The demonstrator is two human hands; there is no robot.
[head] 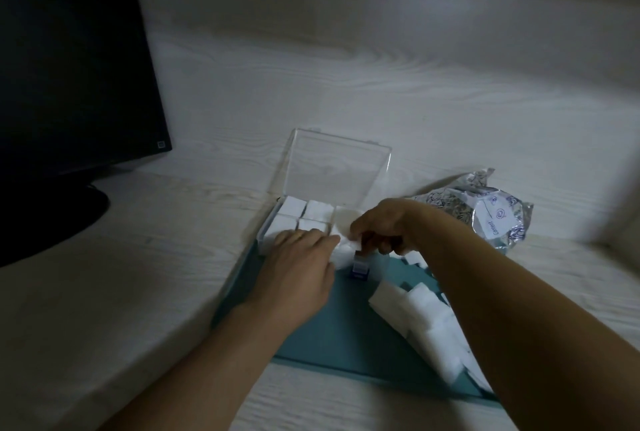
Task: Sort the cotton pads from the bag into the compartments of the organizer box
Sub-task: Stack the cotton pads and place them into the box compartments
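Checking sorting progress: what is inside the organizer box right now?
White cotton pads fill the far-left compartments of the organizer box. The left hand and right hand cover its near compartments.

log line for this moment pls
left hand flat at organizer box front | right hand pinching cotton pad over box | loose pads on teal mat | lid up

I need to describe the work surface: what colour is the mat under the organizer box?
Teal blue-green, plain, seen in the head view: the mat beneath the organizer box.
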